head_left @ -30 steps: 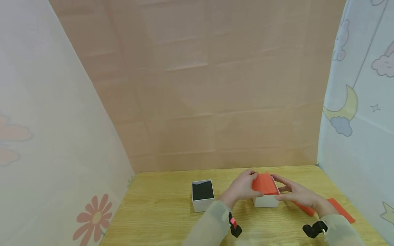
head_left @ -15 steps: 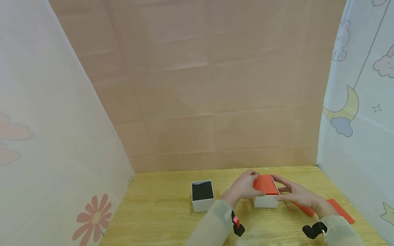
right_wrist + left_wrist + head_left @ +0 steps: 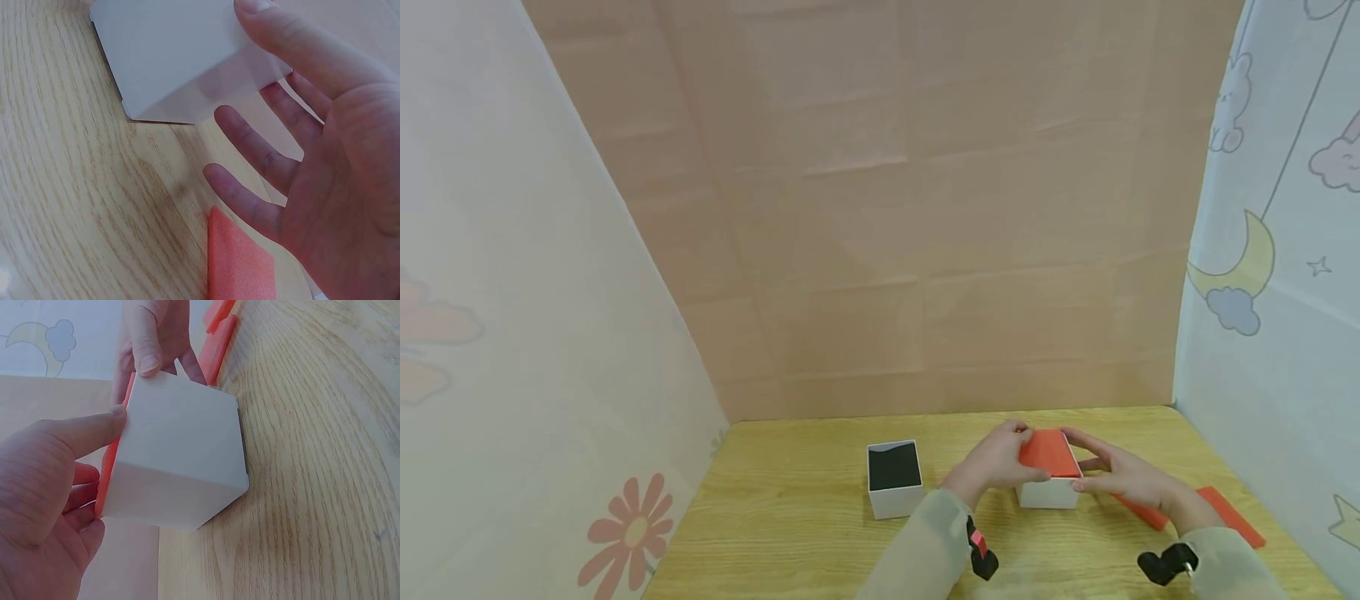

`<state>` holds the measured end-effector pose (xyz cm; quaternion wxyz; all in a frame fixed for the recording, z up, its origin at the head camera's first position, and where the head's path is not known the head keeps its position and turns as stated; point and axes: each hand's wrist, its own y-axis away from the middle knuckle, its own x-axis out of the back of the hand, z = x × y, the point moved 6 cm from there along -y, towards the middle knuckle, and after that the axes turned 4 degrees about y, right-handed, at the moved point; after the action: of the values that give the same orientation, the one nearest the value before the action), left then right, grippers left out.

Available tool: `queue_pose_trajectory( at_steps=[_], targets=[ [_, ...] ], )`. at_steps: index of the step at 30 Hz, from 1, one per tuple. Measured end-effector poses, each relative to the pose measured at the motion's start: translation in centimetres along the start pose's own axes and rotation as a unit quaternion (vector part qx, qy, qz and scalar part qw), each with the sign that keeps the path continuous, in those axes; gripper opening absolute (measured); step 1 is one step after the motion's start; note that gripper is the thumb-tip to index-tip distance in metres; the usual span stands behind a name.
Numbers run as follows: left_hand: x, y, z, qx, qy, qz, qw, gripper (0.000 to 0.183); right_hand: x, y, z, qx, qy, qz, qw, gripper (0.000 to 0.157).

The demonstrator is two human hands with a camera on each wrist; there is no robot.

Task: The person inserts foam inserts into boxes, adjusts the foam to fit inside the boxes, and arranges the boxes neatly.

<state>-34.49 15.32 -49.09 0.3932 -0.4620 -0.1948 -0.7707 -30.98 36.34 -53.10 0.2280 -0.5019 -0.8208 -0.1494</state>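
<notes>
A white open-topped box [image 3: 1048,494] stands on the table at the right of the head view. Across its top lies a flat orange foam sheet [image 3: 1049,452], level with the rim. My left hand [image 3: 994,458] pinches this sheet at its left side; the left wrist view shows the thumb at one edge of the foam sheet [image 3: 107,465] and the fingers curled at another. My right hand [image 3: 1122,478] holds the box from the right, thumb at the near corner and index finger at the far edge. In the right wrist view, its other fingers spread beside the box [image 3: 181,56].
Left of the hands stands a second white box [image 3: 897,502] with a black filling [image 3: 893,465]. Two more orange foam pieces lie on the table to the right: one foam piece [image 3: 1142,510] partly under my right hand, another foam strip [image 3: 1232,518] beyond the wrist. A brown sheet [image 3: 865,250] rises behind.
The orange foam sheet has settled flatter onto the box and shifted slightly right, with my left hand following it. My right hand has stayed in place on the box.
</notes>
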Motion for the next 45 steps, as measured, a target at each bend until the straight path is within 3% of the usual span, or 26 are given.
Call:
queue_pose_trajectory(
  at_steps=[9, 13, 18, 24, 31, 36, 45],
  targets=[
    [-0.2, 0.2, -0.1, -0.005, 0.010, -0.009, 0.9999, 0.077, -0.1, 0.0, -0.1, 0.011, 0.004, -0.002, 1.000, 0.085],
    [-0.2, 0.2, -0.2, -0.025, 0.018, -0.008, 0.9995, 0.078, 0.0, -0.1, -0.1, 0.008, -0.004, -0.002, 1.000, 0.085],
    [-0.4, 0.4, -1.1, -0.045, 0.061, -0.006, 0.9971, 0.078, -0.1, -0.3, 0.2, 0.005, -0.002, -0.003, 1.000, 0.086],
    [0.0, 1.1, -2.7, -0.018, 0.118, 0.035, 0.9923, 0.068, -0.2, -0.6, 0.3, 0.014, 0.009, 0.002, 1.000, 0.086],
    [0.8, 1.1, -3.9, 0.012, 0.114, 0.092, 0.9891, 0.041, -0.1, -0.7, 0.3, 0.013, 0.009, 0.001, 1.000, 0.086],
    [0.8, 1.2, -4.2, 0.032, 0.106, 0.094, 0.9893, 0.038, -0.3, -0.8, 0.4, 0.014, -0.006, -0.001, 1.000, 0.087],
    [0.7, 1.1, -3.8, 0.037, 0.089, 0.086, 0.9916, 0.040, -0.2, -0.7, 0.3, 0.008, 0.005, 0.001, 1.000, 0.088]
  ],
)
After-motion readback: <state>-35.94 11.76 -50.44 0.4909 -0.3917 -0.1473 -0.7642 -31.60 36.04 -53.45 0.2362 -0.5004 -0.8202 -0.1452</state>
